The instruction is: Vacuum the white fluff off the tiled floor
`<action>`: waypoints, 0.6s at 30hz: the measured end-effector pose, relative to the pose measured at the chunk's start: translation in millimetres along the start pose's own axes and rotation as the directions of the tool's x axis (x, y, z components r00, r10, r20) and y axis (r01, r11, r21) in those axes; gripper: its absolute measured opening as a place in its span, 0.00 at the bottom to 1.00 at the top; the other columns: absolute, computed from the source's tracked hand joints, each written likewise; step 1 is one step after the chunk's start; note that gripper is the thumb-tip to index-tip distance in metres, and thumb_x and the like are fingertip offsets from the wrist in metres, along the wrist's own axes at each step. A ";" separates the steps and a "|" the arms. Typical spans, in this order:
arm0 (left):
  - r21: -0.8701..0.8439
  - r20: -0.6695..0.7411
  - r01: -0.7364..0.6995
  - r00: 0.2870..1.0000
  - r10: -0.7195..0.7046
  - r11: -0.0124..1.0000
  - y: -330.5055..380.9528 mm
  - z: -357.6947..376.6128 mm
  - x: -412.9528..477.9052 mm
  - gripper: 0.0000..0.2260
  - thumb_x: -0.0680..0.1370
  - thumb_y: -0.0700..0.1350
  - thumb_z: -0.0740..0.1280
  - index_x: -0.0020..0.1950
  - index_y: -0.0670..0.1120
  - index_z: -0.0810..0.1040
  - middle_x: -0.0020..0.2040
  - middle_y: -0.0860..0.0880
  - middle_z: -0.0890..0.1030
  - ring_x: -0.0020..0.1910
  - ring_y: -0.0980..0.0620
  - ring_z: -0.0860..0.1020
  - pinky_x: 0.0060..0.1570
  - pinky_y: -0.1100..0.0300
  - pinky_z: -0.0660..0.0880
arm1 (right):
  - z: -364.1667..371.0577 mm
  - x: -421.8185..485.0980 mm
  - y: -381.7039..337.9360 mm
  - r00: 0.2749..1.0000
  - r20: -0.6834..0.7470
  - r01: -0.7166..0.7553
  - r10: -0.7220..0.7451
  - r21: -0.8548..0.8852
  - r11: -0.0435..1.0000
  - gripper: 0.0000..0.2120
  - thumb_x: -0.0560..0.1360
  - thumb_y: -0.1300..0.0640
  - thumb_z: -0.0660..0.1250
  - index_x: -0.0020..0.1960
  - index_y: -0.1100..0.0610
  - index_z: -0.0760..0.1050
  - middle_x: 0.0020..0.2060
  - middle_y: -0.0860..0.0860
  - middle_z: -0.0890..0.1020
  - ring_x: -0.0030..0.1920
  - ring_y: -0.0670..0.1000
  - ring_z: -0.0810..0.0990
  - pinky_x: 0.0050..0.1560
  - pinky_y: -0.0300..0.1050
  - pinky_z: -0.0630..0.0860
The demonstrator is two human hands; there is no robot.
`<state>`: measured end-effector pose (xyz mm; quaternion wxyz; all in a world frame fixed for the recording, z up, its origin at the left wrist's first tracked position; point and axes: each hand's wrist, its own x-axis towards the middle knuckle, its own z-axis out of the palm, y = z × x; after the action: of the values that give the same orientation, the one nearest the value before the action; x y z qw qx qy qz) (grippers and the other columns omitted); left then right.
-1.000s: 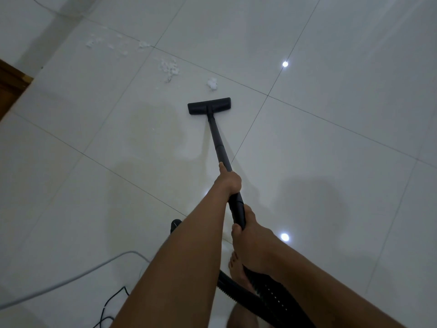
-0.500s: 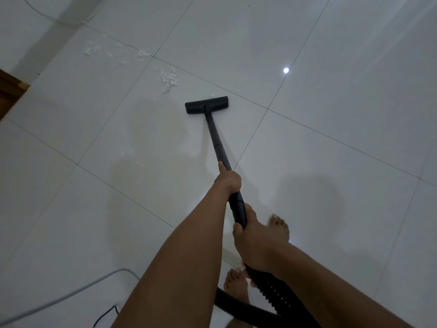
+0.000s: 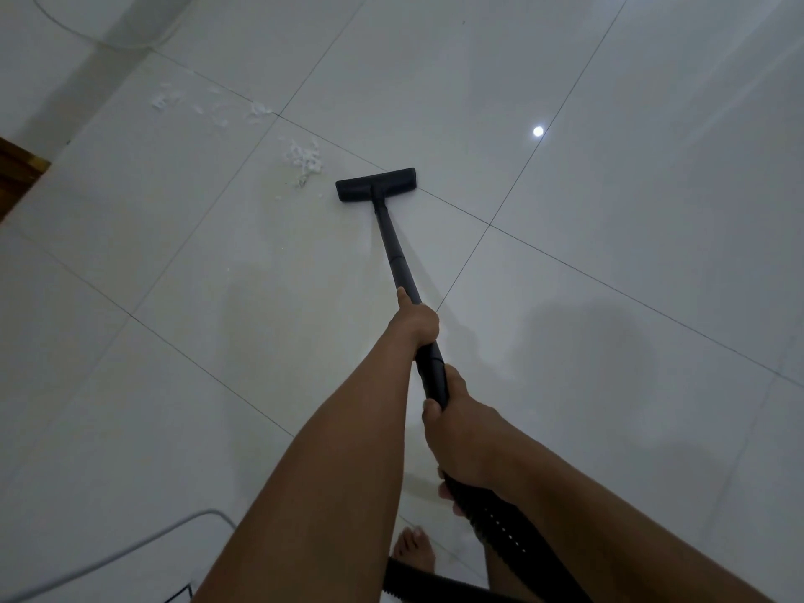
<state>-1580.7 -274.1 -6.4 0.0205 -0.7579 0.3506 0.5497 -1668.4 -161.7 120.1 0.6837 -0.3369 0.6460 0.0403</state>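
A black vacuum wand [image 3: 393, 250] slopes down to a flat black floor head [image 3: 376, 185] resting on the white tiled floor [image 3: 609, 211]. My left hand [image 3: 415, 322] grips the wand partway up. My right hand [image 3: 457, 433] grips it lower, where the ribbed black hose [image 3: 500, 528] joins. A clump of white fluff [image 3: 304, 161] lies just left of the floor head, not touching it. More scattered fluff [image 3: 209, 104] lies farther back left along a tile seam.
A wooden edge [image 3: 17, 171] juts in at the far left. A grey cable [image 3: 117, 554] curves over the floor at the bottom left, and a thin cord [image 3: 69, 30] lies at the top left. My bare foot [image 3: 415, 554] stands below my hands.
The floor head slid forward over the small fluff tuft that lay in front of it; that tuft is gone from sight. My feet shifted and both hands kept their grip.
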 end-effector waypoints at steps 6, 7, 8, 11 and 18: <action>0.044 -0.015 0.009 1.000 -0.008 0.999 30.5 -10.0 25.4 0.29 0.84 0.42 0.54 0.82 0.48 0.43 0.75 0.38 0.67 0.71 0.37 0.71 0.69 0.44 0.69 | -18.8 22.7 -22.1 1.000 -0.006 -0.016 0.016 0.003 1.000 0.28 0.87 0.49 0.52 0.82 0.41 0.41 0.44 0.57 0.78 0.33 0.51 0.80 0.31 0.45 0.82; 0.046 -0.017 0.013 1.000 -0.012 0.999 35.4 -11.9 29.0 0.29 0.84 0.42 0.53 0.82 0.48 0.43 0.75 0.38 0.67 0.71 0.37 0.70 0.70 0.44 0.68 | -21.8 25.9 -25.7 1.000 -0.005 -0.013 0.013 -0.012 1.000 0.29 0.87 0.49 0.52 0.82 0.41 0.41 0.44 0.57 0.78 0.35 0.52 0.80 0.35 0.47 0.84; 0.043 -0.020 0.014 1.000 -0.013 0.999 39.9 -13.4 33.0 0.29 0.84 0.42 0.54 0.82 0.49 0.43 0.75 0.39 0.67 0.71 0.37 0.70 0.70 0.44 0.68 | -25.0 30.3 -29.1 1.000 -0.007 -0.012 0.012 -0.014 1.000 0.29 0.87 0.49 0.52 0.82 0.41 0.41 0.44 0.57 0.78 0.35 0.52 0.80 0.35 0.47 0.84; 0.017 -0.021 0.014 1.000 -0.014 1.000 52.8 -17.1 43.6 0.30 0.83 0.42 0.55 0.82 0.50 0.43 0.76 0.39 0.66 0.71 0.37 0.70 0.70 0.43 0.69 | -34.4 40.6 -39.2 1.000 -0.018 -0.018 0.018 0.008 1.000 0.29 0.87 0.49 0.53 0.82 0.41 0.42 0.44 0.57 0.77 0.32 0.50 0.79 0.29 0.42 0.80; 0.045 -0.032 0.024 0.999 -0.023 0.999 71.4 -21.2 56.7 0.30 0.83 0.43 0.55 0.82 0.50 0.45 0.76 0.39 0.66 0.72 0.37 0.69 0.70 0.43 0.68 | -51.4 48.8 -51.2 0.999 -0.014 -0.032 0.033 0.048 0.998 0.28 0.86 0.49 0.52 0.82 0.40 0.42 0.42 0.57 0.76 0.29 0.50 0.78 0.22 0.39 0.76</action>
<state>-1594.5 -365.6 -20.8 0.0385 -0.7700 0.3542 0.5293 -1679.4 -246.1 99.8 0.6861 -0.3100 0.6573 0.0334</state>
